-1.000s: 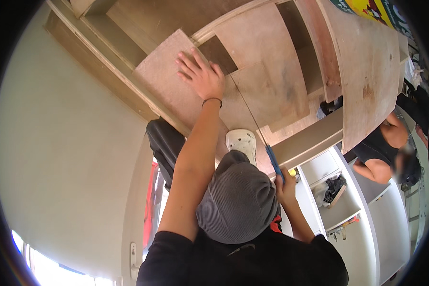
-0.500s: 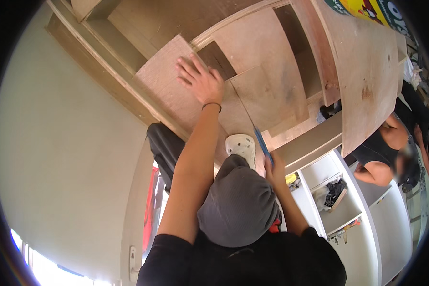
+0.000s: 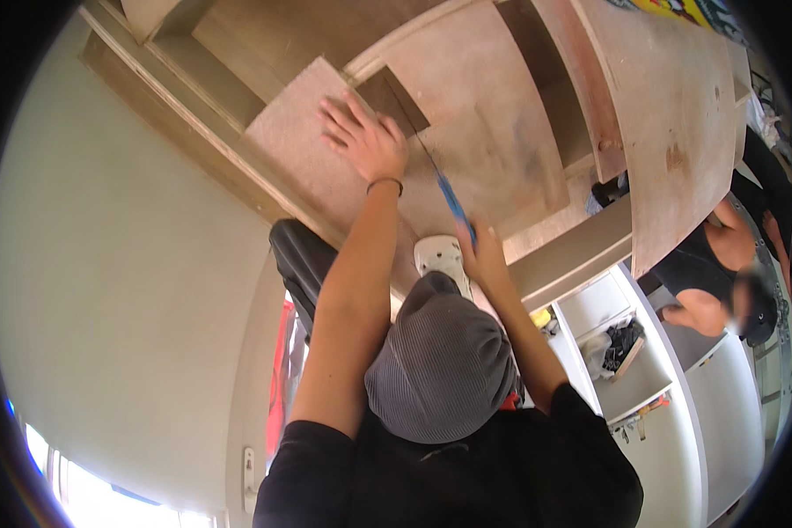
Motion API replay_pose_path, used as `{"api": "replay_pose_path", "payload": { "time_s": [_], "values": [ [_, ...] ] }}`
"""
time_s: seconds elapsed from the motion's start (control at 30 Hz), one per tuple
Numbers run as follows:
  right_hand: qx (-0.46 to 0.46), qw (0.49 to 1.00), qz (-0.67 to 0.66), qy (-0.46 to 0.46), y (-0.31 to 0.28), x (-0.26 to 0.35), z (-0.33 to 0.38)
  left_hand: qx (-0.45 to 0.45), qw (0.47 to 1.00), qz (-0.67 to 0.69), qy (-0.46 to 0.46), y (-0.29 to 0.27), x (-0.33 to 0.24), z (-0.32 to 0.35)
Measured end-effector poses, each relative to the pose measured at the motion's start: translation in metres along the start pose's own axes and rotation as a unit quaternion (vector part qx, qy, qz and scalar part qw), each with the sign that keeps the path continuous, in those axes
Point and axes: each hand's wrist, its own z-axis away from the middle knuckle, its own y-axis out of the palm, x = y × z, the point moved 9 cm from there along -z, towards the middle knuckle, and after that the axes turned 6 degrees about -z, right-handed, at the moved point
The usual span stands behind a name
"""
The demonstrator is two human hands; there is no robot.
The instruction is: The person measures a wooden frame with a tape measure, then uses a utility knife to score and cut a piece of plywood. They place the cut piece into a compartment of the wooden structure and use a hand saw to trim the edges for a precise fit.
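My left hand [image 3: 365, 145] lies with fingers spread on a pale plywood board [image 3: 289, 128], pressing near its right edge. In my right hand [image 3: 484, 258] is a handsaw [image 3: 453, 204], gripped by its blue handle. Its thin dark blade runs forward and to the left along the board, past my left fingers and over a dark rectangular gap. A white speckled shoe [image 3: 438, 253] rests on the wood just left of my right hand. How deep the blade sits in the wood cannot be made out.
More plywood [image 3: 502, 158] and a wooden frame with open slots surround the board. A large panel [image 3: 678, 132] stands at the right. White shelving [image 3: 629, 378] holds bags and tools. Another person [image 3: 713, 264] is at the far right. A pale wall [image 3: 123, 264] fills the left.
My right hand and the saw have moved forward and slightly left, and the blade reaches farther over the gap. My left hand stays on the board.
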Motion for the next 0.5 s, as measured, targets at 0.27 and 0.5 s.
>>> {"api": "replay_pose_path", "payload": {
  "time_s": [0.27,0.5],
  "values": [
    [0.093,0.984,0.008,0.151,-0.082,0.079,0.079,-0.005,1.000,-0.004,0.003,0.000,-0.004,0.001],
    [-0.005,0.999,-0.047,0.013,0.020,0.021,-0.059,-0.002,1.000,0.008,0.009,-0.005,0.001,0.001]
  ]
}}
